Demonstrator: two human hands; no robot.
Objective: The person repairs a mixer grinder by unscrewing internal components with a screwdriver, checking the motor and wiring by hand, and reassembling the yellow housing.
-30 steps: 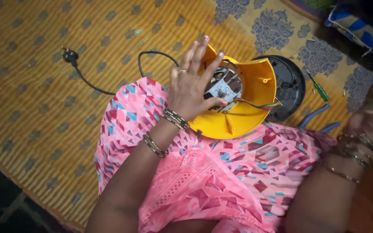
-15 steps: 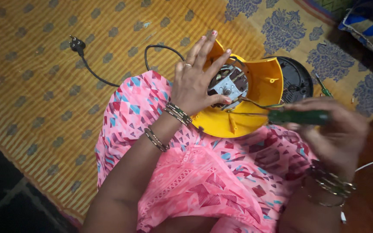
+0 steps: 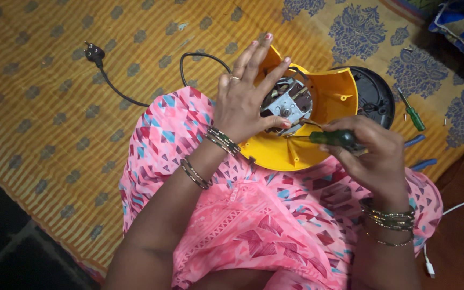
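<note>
Round yellow plastic appliance base (image 3: 326, 99) lay opened, black cover (image 3: 374, 94) off, motor exposed. Left hand (image 3: 245, 102) flat, steadying; right hand (image 3: 374, 156) closed round green-handled screwdriver (image 3: 331, 138) w/ tip at motor; reassembly prob. left.

We don't spot any packages, labels, signs or screens here, just fabric, tools and appliance parts lying around.

Green-handled screwdriver (image 3: 326, 138) points into the open yellow appliance housing (image 3: 323, 102) on the lap.
</note>
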